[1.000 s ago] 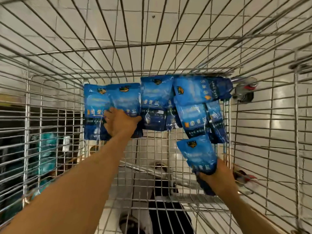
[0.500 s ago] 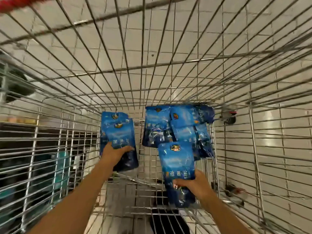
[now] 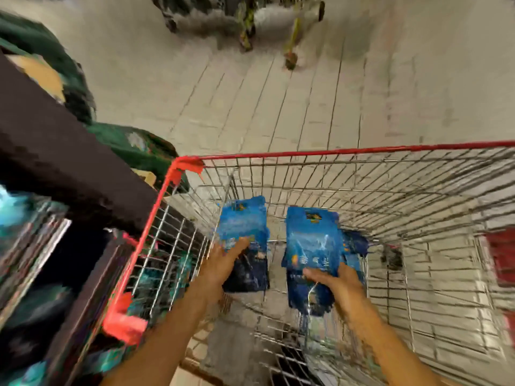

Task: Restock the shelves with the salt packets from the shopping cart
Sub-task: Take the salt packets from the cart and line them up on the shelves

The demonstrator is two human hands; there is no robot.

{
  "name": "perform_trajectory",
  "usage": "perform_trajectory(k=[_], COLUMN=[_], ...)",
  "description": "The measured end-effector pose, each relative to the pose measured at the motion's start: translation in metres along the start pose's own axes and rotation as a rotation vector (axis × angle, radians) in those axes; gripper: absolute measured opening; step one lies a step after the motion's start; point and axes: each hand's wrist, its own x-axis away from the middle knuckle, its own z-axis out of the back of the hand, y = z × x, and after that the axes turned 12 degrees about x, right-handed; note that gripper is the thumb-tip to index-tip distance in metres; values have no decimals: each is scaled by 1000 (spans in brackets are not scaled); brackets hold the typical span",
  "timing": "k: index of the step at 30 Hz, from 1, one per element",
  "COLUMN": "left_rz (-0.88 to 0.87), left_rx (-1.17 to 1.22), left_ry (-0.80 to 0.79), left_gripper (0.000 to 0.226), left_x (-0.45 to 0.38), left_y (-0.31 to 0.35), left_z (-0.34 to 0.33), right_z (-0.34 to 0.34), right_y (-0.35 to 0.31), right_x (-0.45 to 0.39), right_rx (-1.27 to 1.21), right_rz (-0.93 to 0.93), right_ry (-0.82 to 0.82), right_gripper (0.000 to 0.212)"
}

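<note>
Two blue salt packets are held upright inside the wire cart. The left hand grips the left packet at its lower half, thumb across the front. The right hand grips the right packet likewise. More packets lie behind it, blurred. A dark shelf stands left of the cart.

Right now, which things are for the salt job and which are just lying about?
For the job:
left hand and its blue packet
right hand and its blue packet
shopping cart
shelf

Just lying about:
green bags
another cart, blurred
</note>
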Motion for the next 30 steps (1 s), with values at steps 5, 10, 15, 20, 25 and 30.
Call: perform_trajectory(k=[5, 10, 15, 20, 25, 30], left_rz=[-156, -404, -599, -756, -906, -1044], left_rx=[108, 144, 135, 178, 211, 188], left_ry=[-10, -3, 81, 195, 345, 541], left_gripper=[43, 41, 45, 42, 37, 30], left_x=[109, 202, 278, 349, 428, 504], left_y=[51, 102, 147, 169, 189, 196], left_z=[31, 82, 144, 197, 240, 282], right_z=[-31, -75, -131, -185, -241, -300], right_y=[-55, -122, -183, -223, -254, -283], right_x=[68, 135, 204, 266, 312, 355], right_rx=[-49, -28, -21, -20, -18, -24], right_rz=[181, 379, 585, 723, 839, 946], right_ry=[-54, -89, -181, -314, -499, -740], right_gripper=[66, 62, 48, 56, 59, 53])
